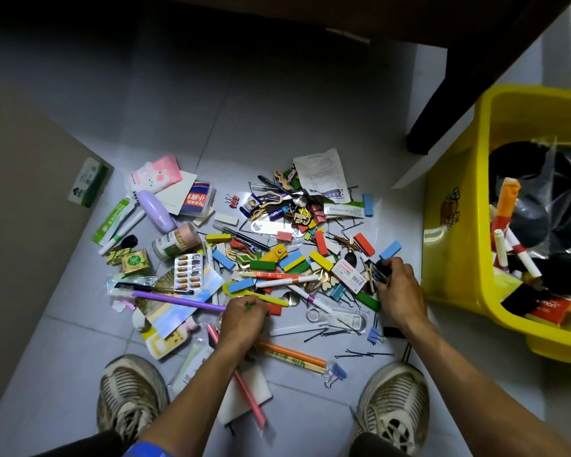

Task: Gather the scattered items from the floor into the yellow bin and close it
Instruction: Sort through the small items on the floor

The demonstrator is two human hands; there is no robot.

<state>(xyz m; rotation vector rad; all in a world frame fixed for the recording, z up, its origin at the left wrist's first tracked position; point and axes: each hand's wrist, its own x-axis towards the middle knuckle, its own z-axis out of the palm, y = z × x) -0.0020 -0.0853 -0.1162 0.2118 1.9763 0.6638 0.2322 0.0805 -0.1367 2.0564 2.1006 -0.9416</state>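
Gathering | left hand [243, 319] fisted round long sticks | right hand [397, 285] clutched small clips | best scoop bigger handfuls toward yellow bin [455, 258]

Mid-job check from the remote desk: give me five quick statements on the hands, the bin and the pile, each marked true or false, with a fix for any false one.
1. The yellow bin stands to the person's right with no lid on it. True.
2. The bin is empty. False: it already holds markers, a dark bag and other items.
3. The right hand grips a bunch of small dark items at the pile's right edge. True.
4. The left hand lies flat and open on bare floor. False: its fingers are curled round something in the pile, near the purple straw.
5. The blister pack of capsules is inside the bin. False: it lies on the floor, left of the pile's middle.
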